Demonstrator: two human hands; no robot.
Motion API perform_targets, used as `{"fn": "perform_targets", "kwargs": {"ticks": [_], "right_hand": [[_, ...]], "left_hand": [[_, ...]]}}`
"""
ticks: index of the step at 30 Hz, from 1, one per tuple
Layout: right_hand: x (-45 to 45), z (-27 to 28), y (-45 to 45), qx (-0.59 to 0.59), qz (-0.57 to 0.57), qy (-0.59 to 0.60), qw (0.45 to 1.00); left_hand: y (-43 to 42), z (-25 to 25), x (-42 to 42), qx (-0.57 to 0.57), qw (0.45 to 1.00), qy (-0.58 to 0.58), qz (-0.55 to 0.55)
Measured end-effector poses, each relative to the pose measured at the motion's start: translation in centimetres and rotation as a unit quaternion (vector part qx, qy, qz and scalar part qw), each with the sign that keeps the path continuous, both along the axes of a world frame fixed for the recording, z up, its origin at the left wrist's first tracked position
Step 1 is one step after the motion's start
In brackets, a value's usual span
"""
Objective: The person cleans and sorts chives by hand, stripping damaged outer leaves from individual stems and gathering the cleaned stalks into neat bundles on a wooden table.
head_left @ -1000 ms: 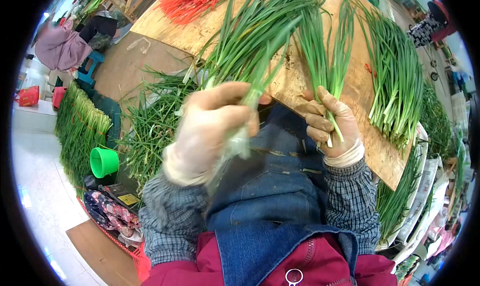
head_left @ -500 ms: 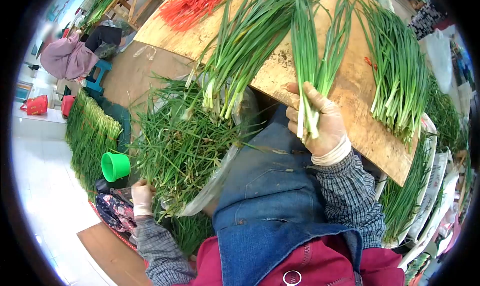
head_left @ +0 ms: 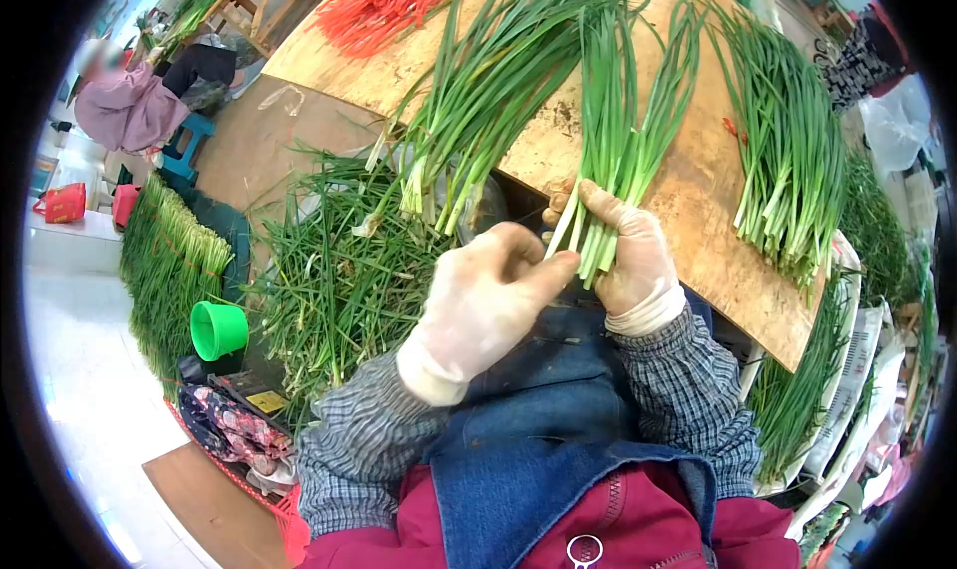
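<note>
My right hand, in a thin pale glove, is closed round a small bunch of garlic chives, their white ends pointing down toward me. My left hand, gloved too, is at those white ends with thumb and forefinger pinched at the tip of one stalk that slants out from the bunch. A larger loose pile of garlic chives lies on the wooden board left of the bunch. Another pile lies at the board's right side, roots toward me.
Red ties lie at the board's far edge. Leaf scraps heap up at my left, near a green bucket and stacked chives. A person sits far left beside a blue stool.
My left hand has come up from beside the scrap heap to the white ends of the bunch. My right hand keeps its hold, and one stalk now slants out leftward.
</note>
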State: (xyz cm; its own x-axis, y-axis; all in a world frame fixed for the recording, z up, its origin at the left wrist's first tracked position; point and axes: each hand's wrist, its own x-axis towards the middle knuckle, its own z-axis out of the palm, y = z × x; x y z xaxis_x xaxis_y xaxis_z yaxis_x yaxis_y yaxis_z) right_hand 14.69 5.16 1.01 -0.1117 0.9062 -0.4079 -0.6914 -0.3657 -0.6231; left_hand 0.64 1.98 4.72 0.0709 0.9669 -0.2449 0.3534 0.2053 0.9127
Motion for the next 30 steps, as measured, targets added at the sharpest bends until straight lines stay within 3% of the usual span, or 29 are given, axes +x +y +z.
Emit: {"fn": "perform_targets", "kwargs": {"ticks": [1,2,5,6,9,17,23,26,30], "right_hand": [[0.1,-0.3,0.0,0.006,0.003,0.004,1.0],[0.0,-0.4,0.0,0.012,0.005,0.008,1.0],[0.0,-0.1,-0.1,0.001,0.006,0.03,1.0],[-0.1,0.4,-0.2,-0.009,0.0,0.039,0.999],[0.2,-0.1,-0.3,-0.002,0.001,0.041,0.999],[0.4,-0.2,-0.6,0.025,0.001,0.012,1.0],[-0.5,0.4,-0.9,0.003,0.021,-0.037,0.999],[-1.0,0.2,-0.8,-0.017,0.014,-0.035,0.999],[-0.6,0.6,-0.8,-0.02,0.016,-0.015,1.0]], "left_hand": [[0.5,0.1,0.6,0.003,0.999,0.04,-0.013],[0.6,-1.8,0.7,0.048,0.999,0.006,-0.01],[0.5,-2.6,0.7,0.03,0.998,-0.033,-0.043],[0.8,-1.5,0.7,-0.09,0.991,-0.092,-0.029],[1.3,-0.9,0.0,-0.182,0.963,-0.197,-0.004],[0.0,-1.6,-0.2,-0.152,0.956,-0.24,0.075],[-3.3,-1.6,-6.5,-0.134,0.956,-0.23,0.125],[-4.8,-3.2,-9.5,-0.131,0.916,-0.36,0.12],[-4.5,-2.7,-8.3,-0.144,0.888,-0.426,0.094]]}}
